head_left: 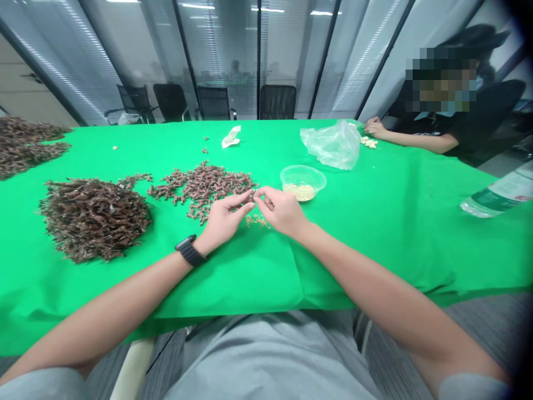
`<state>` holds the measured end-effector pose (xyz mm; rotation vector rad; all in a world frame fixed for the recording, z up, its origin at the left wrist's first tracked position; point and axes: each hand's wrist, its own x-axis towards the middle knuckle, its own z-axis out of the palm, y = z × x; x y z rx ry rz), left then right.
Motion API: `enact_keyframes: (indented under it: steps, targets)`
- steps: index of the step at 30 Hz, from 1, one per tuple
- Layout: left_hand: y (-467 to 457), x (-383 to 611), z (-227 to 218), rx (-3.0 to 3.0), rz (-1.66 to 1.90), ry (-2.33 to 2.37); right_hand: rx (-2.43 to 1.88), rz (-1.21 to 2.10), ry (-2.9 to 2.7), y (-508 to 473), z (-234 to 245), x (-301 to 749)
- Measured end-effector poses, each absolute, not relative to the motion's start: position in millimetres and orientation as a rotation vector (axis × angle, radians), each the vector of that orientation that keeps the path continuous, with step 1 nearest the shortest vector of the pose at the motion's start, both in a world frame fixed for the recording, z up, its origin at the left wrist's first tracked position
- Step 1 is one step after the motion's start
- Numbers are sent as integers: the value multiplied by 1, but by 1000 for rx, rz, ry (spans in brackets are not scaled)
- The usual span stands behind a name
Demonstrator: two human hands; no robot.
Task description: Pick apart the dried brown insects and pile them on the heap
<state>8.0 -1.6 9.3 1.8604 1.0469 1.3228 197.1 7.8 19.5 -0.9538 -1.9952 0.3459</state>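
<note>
My left hand and my right hand meet at the fingertips above the green cloth. Between them is a small dark brown piece, mostly covered by the fingers; it looks like the dried, knobbly bits around it. Both hands pinch at it with thumb and forefinger. Just behind my left hand spreads a loose pile of dried brown knobbly pieces. Small yellowish-brown crumbs lie on the cloth under my fingers. Beyond my right hand stands a clear plastic bowl with pale yellow bits in the bottom.
A large heap of dried brown twiggy pieces is at left, with another heap farther back. A crumpled plastic bag and a white scrap lie at the back. A bottle lies at right. Another person's hands rest near pale pieces.
</note>
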Motion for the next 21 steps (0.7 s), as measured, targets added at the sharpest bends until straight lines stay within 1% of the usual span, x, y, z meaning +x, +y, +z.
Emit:
enact_keyframes:
  steps: [3,6,9,13,15,16,17,18,21]
  targets:
    - [-1,7,8,1921,1343,1052,-979,433,-1901,5,18,192]
    - [0,6,9,2018,1352,1079,-1021,648,-1749,4,17,186]
    - [2,3,9,2139,1358,1104,-1052,1011,-1566,5,21,184]
    - [4,1,11,2323,1401,1060,-973,1696,-1239,8,32,188]
    - [3,1,12,2354,1420,1044,-902,1894,-1159,10,35,191]
    - [3,2,12,2340,1423,1048,-892,1897,-1165,10,36,192]
    - [2,2,13,2305,1420,1058,-908,1828,-1205,10,35,193]
    - [2,3,13,2250,1411,1072,-943,1691,-1275,10,34,193]
    - [2,5,12,2061,1362,1101,-1030,1071,-1560,8,28,192]
